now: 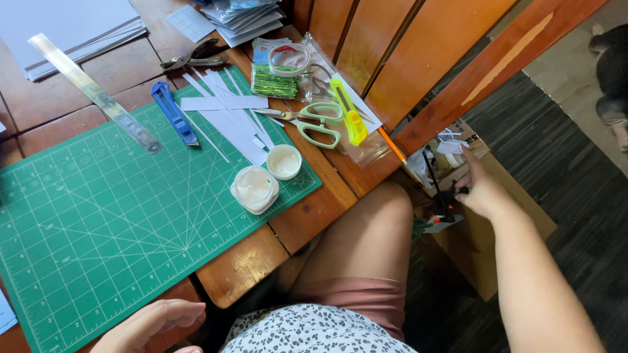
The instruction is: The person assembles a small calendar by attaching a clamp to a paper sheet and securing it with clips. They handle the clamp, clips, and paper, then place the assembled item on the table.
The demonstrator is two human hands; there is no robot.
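Both hands are away from the green cutting mat (118, 222). The right hand (481, 189) reaches out past the edge of the tabletop (314, 209) into a cardboard box (504, 242) on the floor beside the chair, its fingers partly curled around a thin black tool (445, 196) that stands up among white scraps and other odds and ends in the box; exactly how firmly it grips cannot be told, since the fingertips are hidden behind the hand. The left hand (154, 323) lies at the near edge of the tabletop, just below the mat, loosely open with the fingers gently bent and nothing in it. On the mat, close to its right edge, sit an open round jar of white paste (255, 188) and, just beside it, its lid (284, 161) turned up. Farther back lie white paper strips (226, 114), a blue utility knife (173, 112) and a clear ruler (95, 91) that crosses the mat's far corner. Off the mat, pale green scissors (314, 121) and a yellow utility knife (348, 111) rest on a clear plastic bag, near a roll of clear tape (289, 59) and a bundle of green glittery strips (273, 84). Pliers (193, 59) lie behind them, with stacks of paper (72, 26) at the far left.
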